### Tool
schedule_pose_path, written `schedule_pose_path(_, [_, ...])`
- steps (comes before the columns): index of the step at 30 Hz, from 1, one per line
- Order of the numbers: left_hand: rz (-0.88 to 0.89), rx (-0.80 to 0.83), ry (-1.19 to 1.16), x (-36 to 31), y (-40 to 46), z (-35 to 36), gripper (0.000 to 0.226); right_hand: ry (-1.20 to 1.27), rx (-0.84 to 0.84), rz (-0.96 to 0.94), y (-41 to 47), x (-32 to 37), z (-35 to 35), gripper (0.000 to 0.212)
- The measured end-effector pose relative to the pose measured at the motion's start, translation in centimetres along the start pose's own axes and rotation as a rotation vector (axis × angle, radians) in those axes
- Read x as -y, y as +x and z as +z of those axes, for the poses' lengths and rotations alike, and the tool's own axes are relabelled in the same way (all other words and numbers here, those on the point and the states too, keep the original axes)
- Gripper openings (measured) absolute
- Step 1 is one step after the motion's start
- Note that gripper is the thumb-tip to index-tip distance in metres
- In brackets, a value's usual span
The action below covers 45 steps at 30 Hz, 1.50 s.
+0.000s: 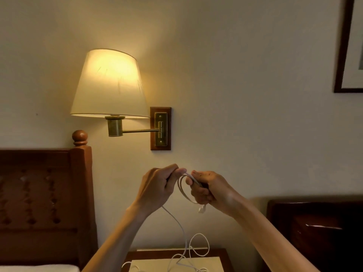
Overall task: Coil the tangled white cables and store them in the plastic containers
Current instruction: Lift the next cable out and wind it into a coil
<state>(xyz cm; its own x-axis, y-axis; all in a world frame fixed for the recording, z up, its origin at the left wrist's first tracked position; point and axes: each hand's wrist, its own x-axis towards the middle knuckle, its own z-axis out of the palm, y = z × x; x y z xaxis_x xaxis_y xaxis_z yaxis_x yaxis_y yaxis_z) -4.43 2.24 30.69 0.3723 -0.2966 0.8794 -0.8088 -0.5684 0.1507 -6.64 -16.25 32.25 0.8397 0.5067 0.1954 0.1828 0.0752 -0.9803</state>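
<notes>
at the bedside, i watch both hands raised before the wall below the lit wall lamp [109, 83], winding a white cable [183, 188]. the left hand [157, 187] curls round one side of a small loop, thumb and fingers pinching it; the right hand [206, 188] grips the other side, a connector end [202, 209] dangling just beneath it. the loop sits between the two hands, and the slack drops from the left hand to the nightstand [176, 254], where more white cable lies tangled. i judge the cord light, limp and springy, likely to uncoil if released, so best held where the turns cross. no containers are in view.
</notes>
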Motion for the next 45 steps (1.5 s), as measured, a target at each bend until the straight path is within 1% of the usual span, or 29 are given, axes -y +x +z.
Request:
schedule_pose_path(2, [-0.060, -0.029, -0.093, 0.2, 0.1, 0.3, 0.034, 0.123, 0.027, 0.021, -0.5, 0.7, -0.3, 0.042])
schedule_pose_path(4, [-0.119, -0.070, -0.197, 0.9, -0.3, 0.8, 0.033, 0.327, 0.037, 0.012, -1.0, 1.9, -0.7, 0.040])
schedule_pose_path(6, [-0.199, -0.085, -0.320, 1.8, -1.5, 1.7, 0.041, 0.511, 0.055, -0.019, -1.6, 3.7, -1.2, 0.033])
schedule_pose_path(10, [-0.390, -0.029, -0.473, 3.8, -5.1, 4.3, 0.044, 0.645, 0.017, -0.066, -2.1, 6.6, -2.5, 0.028])
schedule_pose_path(12, [-0.497, 0.022, -0.466, 4.2, -6.7, 5.2, 0.049, 0.696, 0.000, -0.113, -1.9, 7.4, -3.6, 0.025])
schedule_pose_path(13, [-0.513, 0.049, -0.418, 4.3, -7.3, 5.4, 0.052, 0.687, -0.017, -0.144, -1.6, 7.6, -4.3, 0.025])
schedule_pose_path(15, [-0.480, 0.155, -0.307, 3.7, -7.9, 5.0, 0.058, 0.546, -0.105, -0.195, -0.9, 7.7, -5.4, 0.030])
schedule_pose_path(18, [-0.358, 0.512, -0.194, 1.1, -5.8, 2.9, 0.052, 0.209, -0.251, -0.217, 0.9, 6.0, -4.9, 0.034])
schedule_pose_path(19, [-0.322, 0.610, -0.194, 0.1, -4.7, 2.0, 0.050, 0.090, -0.272, -0.219, 1.5, 5.1, -4.4, 0.035])
schedule_pose_path(20, [-0.281, 0.661, -0.217, -0.9, -3.6, 1.1, 0.049, -0.010, -0.273, -0.219, 1.8, 4.1, -3.8, 0.035])
schedule_pose_path(21, [-0.234, 0.677, -0.244, -1.8, -2.7, 0.3, 0.047, -0.083, -0.256, -0.216, 2.1, 3.3, -3.3, 0.035])
schedule_pose_path(23, [-0.146, 0.637, -0.277, -3.1, -1.4, -1.0, 0.043, -0.170, -0.191, -0.198, 2.1, 2.1, -2.4, 0.034])
schedule_pose_path(24, [-0.109, 0.589, -0.276, -3.3, -1.0, -1.5, 0.041, -0.225, -0.163, -0.190, 2.0, 1.6, -1.9, 0.034])
schedule_pose_path(27, [-0.001, 0.357, -0.217, -3.0, -0.2, -2.2, 0.032, -0.435, -0.139, -0.188, 1.7, 0.8, -0.6, 0.036])
schedule_pose_path(29, [0.036, 0.213, -0.180, -2.3, 0.0, -2.1, 0.030, -0.473, -0.133, -0.169, 1.7, 0.3, 0.1, 0.037])
schedule_pose_path(32, [0.019, 0.053, -0.139, -0.9, 0.2, -1.5, 0.030, -0.328, -0.085, -0.088, 1.7, -0.4, 0.6, 0.040])
schedule_pose_path(35, [-0.034, -0.046, -0.154, 0.1, 0.2, -0.8, 0.028, -0.117, -0.037, -0.026, 1.4, -0.2, 0.8, 0.044])
schedule_pose_path(38, [-0.128, -0.067, -0.247, 0.8, -0.4, 0.2, 0.028, 0.028, -0.020, 0.034, 0.9, 1.0, 0.5, 0.043])
schedule_pose_path(41, [-0.269, -0.071, -0.392, 1.7, -1.6, 1.8, 0.029, 0.217, -0.009, 0.048, 0.9, 2.1, -0.2, 0.039])
schedule_pose_path(45, [-0.519, -0.086, -0.598, 4.0, -4.8, 4.3, 0.048, 0.497, 0.034, -0.008, 1.1, 4.1, -1.9, 0.029])
